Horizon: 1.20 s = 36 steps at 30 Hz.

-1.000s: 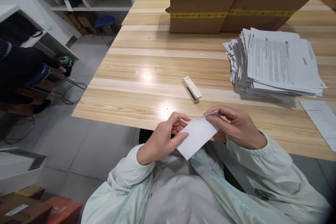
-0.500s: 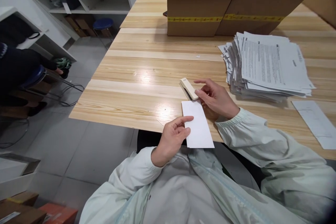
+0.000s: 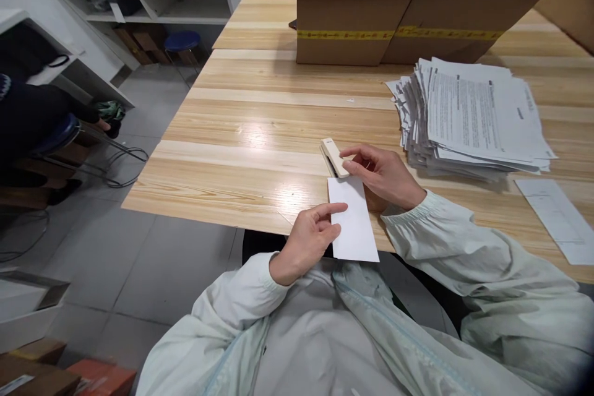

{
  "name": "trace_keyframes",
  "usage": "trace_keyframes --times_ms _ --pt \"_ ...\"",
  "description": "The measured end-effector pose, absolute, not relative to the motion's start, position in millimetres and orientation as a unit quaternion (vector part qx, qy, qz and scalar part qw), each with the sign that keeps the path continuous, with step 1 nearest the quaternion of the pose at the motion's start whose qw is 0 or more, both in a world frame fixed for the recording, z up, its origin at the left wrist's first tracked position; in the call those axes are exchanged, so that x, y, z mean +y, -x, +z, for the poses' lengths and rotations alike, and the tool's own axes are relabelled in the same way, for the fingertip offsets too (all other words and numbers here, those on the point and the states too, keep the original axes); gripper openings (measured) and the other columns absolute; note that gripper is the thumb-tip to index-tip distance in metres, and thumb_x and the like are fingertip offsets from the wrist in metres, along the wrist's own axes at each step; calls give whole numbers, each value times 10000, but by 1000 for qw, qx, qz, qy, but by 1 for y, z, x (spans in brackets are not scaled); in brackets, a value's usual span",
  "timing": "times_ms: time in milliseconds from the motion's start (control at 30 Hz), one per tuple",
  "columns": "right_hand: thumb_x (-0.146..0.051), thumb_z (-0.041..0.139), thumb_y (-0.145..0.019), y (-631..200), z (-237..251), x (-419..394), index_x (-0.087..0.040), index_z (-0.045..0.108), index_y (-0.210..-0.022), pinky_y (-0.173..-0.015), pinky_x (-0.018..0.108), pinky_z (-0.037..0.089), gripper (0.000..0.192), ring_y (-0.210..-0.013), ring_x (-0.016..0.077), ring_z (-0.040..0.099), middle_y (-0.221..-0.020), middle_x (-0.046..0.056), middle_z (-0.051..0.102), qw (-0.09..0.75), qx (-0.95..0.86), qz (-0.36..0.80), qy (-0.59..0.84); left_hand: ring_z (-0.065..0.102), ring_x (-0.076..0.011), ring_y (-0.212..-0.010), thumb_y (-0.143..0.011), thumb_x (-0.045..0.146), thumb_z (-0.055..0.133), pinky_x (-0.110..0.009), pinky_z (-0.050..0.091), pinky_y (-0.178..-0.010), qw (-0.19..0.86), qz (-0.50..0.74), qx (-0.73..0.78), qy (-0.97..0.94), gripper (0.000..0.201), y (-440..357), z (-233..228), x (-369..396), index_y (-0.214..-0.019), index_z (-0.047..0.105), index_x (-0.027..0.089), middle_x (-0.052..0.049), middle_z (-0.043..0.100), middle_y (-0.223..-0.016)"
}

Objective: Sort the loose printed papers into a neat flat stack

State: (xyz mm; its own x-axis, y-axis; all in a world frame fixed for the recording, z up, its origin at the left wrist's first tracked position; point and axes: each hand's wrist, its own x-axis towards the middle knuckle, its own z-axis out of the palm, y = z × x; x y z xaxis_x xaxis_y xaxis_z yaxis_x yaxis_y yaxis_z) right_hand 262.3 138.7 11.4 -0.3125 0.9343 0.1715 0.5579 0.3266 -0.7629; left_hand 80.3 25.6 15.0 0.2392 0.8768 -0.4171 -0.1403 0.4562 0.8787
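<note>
A white folded paper (image 3: 355,223) lies over the table's front edge, its lower end sticking out toward my body. My left hand (image 3: 310,236) grips it at its left side, with thumb and index finger on top and the other fingers partly hidden. The paper's far end meets the front of a cream stapler (image 3: 335,158), and whether it sits between the jaws is unclear. My right hand (image 3: 381,174) has its thumb and fingers closed at the stapler's front end, coming from the right.
A thick stack of printed sheets (image 3: 482,114) lies to the right, with a single folded sheet (image 3: 559,219) nearer me. Large cardboard boxes (image 3: 348,31) stand at the back of the wooden table (image 3: 223,154). At far left, a person (image 3: 41,117) sits on a stool.
The paper and my left hand have shifted slightly right. The stapler's far end has swung a little right, and my right hand's fingers have moved slightly left over its front.
</note>
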Motion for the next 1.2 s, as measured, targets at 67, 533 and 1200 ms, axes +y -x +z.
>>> trace_keyframes --times_ms 67,533,1200 --pt "-399 631 -897 -263 14 139 -221 739 -1026 -622 290 418 244 -613 129 558 -703 -9 663 309 -756 290 499 383 -69 -528 -735 176 682 -225 320 -559 706 374 492 -344 547 -85 13 28 -1275 661 95 80 449 -539" --pt "-293 433 -1014 -205 12 197 -177 713 -955 -899 405 417 309 -1009 270 547 -1040 120 712 253 -876 59 407 584 -77 -665 -656 56 734 -246 448 -729 759 349 491 -247 562 -88 17 43 -1215 688 94 34 628 -728" --pt "-329 390 -1038 -239 59 138 -217 668 -1214 -1003 448 454 347 -1124 267 623 -1173 110 714 397 -824 53 401 524 -93 -591 -758 113 643 -223 389 -557 722 299 452 -431 191 -67 31 20 -894 772 148 -14 637 -675"
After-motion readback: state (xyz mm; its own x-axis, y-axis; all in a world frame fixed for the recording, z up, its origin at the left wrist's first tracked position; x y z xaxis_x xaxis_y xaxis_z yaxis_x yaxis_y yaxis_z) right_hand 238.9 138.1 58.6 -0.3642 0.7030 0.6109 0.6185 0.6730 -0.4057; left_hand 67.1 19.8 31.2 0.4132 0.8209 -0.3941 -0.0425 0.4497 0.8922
